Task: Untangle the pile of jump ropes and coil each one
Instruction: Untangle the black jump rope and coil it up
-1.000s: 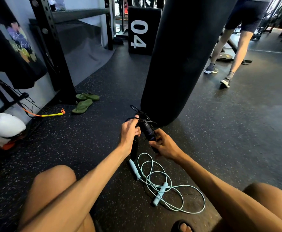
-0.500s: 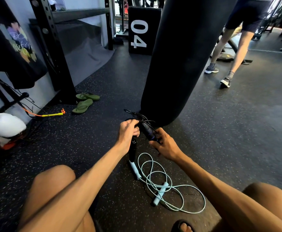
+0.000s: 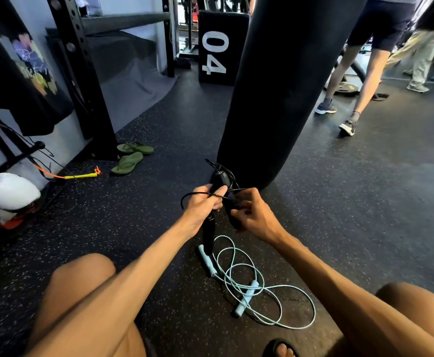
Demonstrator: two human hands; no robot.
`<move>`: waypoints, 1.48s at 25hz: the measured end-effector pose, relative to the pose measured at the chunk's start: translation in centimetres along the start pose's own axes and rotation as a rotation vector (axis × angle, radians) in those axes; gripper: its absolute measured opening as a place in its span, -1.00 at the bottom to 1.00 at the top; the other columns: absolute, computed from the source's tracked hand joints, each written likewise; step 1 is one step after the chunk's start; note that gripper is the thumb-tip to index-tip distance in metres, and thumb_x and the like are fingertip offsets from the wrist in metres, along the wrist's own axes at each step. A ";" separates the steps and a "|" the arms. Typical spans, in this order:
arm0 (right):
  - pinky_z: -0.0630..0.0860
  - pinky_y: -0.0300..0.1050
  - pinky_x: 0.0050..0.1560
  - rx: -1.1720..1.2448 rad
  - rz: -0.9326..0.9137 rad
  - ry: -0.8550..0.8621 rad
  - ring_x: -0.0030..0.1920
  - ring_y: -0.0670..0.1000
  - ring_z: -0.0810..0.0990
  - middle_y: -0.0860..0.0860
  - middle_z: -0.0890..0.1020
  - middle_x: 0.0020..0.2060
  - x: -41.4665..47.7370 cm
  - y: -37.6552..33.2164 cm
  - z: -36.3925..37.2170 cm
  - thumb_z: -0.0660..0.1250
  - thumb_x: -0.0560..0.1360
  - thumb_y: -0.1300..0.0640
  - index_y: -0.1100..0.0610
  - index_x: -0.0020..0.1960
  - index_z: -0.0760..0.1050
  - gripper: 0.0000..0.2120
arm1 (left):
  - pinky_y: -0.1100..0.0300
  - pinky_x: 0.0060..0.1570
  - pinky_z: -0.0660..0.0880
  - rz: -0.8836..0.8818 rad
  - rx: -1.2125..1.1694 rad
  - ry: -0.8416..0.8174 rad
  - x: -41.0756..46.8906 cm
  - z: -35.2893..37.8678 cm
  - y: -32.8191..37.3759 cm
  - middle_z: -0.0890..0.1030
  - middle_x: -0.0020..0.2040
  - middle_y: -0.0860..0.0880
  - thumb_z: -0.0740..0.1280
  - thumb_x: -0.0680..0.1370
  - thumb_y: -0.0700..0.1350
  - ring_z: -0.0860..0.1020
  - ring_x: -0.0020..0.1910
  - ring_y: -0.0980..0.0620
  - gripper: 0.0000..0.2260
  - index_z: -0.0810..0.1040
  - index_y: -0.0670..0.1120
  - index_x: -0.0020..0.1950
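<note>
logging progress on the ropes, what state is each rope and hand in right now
black jump rope, held up in both hands, cord loosely tangled
light blue jump rope, on the floor in loose loops, untouched
yellow jump rope, on the floor by the wall, untouched
left hand, grips a black handle
right hand, pinches black cord and handle

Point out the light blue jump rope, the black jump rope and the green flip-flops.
light blue jump rope [image 3: 246, 297]: head view, on its nearer handle.
black jump rope [image 3: 208, 235]: head view, on the handle hanging toward the floor.
green flip-flops [image 3: 128, 163]: head view, on the nearer sandal's sole.
</note>
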State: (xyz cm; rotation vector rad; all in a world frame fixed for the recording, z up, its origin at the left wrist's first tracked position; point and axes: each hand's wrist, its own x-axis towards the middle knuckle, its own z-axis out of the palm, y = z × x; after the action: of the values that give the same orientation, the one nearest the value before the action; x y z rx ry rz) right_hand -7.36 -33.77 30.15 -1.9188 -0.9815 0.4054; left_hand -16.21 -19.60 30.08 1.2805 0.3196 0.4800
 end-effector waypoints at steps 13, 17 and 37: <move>0.46 -0.12 -0.32 -0.314 0.063 0.170 -0.35 -0.06 0.54 -0.01 0.61 -0.34 2.0 -2.1 -2.8 0.29 0.56 -0.03 0.14 -0.18 0.60 -0.72 | 0.20 -0.31 0.38 -0.112 0.901 -0.106 -0.2 -0.7 -1.1 0.56 -0.28 0.01 0.41 0.51 0.06 0.52 -0.26 0.06 -0.73 0.55 -0.14 -0.06; 0.30 -0.35 -0.43 -0.214 0.139 0.118 -0.43 -0.18 0.42 -0.11 0.50 -0.45 2.5 -0.7 -1.4 0.41 0.51 -0.01 0.09 -0.23 0.59 -0.79 | 0.40 -0.49 0.27 -0.105 0.930 -0.142 -0.7 0.3 -1.2 0.47 -0.38 0.11 0.41 0.52 -0.06 0.43 -0.40 0.19 -0.84 0.48 -0.06 -0.19; 0.65 0.04 -0.31 0.413 0.318 0.556 -0.26 0.22 0.66 0.31 0.66 -0.20 4.2 0.0 -8.5 0.13 0.58 0.22 0.29 -0.15 0.50 -0.76 | 0.22 -0.37 0.32 -0.471 0.833 0.139 0.4 -4.0 -5.3 0.43 -0.42 -0.04 0.33 0.44 -0.12 0.40 -0.44 0.02 -0.86 0.43 -0.12 -0.27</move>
State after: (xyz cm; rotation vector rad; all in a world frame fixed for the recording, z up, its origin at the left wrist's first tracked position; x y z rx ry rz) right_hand 0.59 -35.45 35.06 -1.6650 -0.2073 0.2093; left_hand -16.96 -17.17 23.94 1.9007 0.9829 0.0073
